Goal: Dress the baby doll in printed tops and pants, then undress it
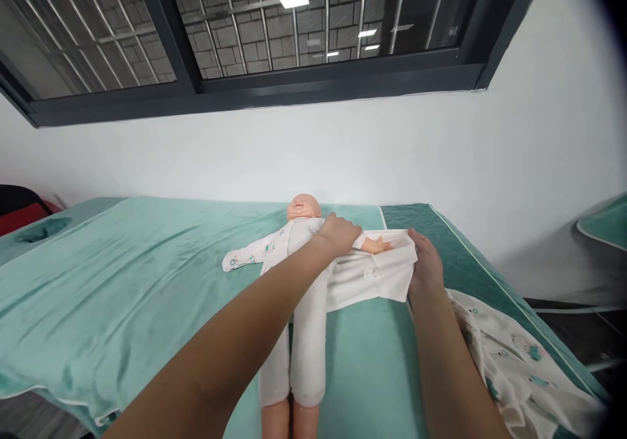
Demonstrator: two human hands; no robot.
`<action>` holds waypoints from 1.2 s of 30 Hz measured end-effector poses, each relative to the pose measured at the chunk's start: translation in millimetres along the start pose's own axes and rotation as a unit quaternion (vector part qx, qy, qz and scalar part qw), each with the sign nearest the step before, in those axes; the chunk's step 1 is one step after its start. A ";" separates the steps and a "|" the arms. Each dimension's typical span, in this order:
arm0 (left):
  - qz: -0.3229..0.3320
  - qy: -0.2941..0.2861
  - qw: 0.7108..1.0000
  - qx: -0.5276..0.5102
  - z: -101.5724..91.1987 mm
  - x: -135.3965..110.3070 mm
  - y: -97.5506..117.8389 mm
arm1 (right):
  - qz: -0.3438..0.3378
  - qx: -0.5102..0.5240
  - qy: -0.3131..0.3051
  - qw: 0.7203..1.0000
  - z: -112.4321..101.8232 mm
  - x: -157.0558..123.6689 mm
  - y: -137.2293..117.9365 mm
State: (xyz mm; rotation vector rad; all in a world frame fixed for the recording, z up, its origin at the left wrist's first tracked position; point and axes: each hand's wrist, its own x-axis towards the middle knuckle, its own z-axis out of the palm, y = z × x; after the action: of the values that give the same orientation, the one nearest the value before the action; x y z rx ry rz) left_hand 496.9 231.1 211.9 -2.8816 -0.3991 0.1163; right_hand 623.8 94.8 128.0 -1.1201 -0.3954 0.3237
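Observation:
A baby doll [304, 208] lies on its back on a teal bed cover [122, 276], head toward the wall. It wears a white printed romper [267, 249], with one sleeve on and the other flap [372, 281] spread open to the right. The doll's bare arm [376, 245] rests on that flap. My left hand [339, 233] lies closed on the doll's chest, gripping the cloth at the shoulder. My right hand [425, 264] holds the flap's outer edge, fingers curled around it.
A second printed white garment [514, 360] lies crumpled at the bed's right edge. A white wall and a dark-framed window [294, 93] stand behind the bed. Another teal-covered surface [605, 220] shows at far right, and a red and black object [19, 210] at far left.

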 end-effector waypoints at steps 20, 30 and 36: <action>-0.046 -0.023 0.974 -0.222 -8.2 -2.8 -25.5 | 0.096 0.095 -0.341 0.930 46.1 -59.8 -30.5; -0.090 0.070 0.892 -0.437 -17.4 -46.8 -60.9 | 0.134 0.018 -0.468 0.873 54.6 -89.0 -21.1; -0.076 0.016 0.944 -0.322 -14.3 -36.8 -52.1 | 0.119 0.019 -0.490 0.863 52.8 -87.8 -15.0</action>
State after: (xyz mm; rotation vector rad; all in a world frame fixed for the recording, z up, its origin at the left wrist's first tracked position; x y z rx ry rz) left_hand 449.7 266.6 239.8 -3.4628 -0.7762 -0.1119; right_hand 522.5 92.3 149.1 -0.8917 -1.1443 1.1305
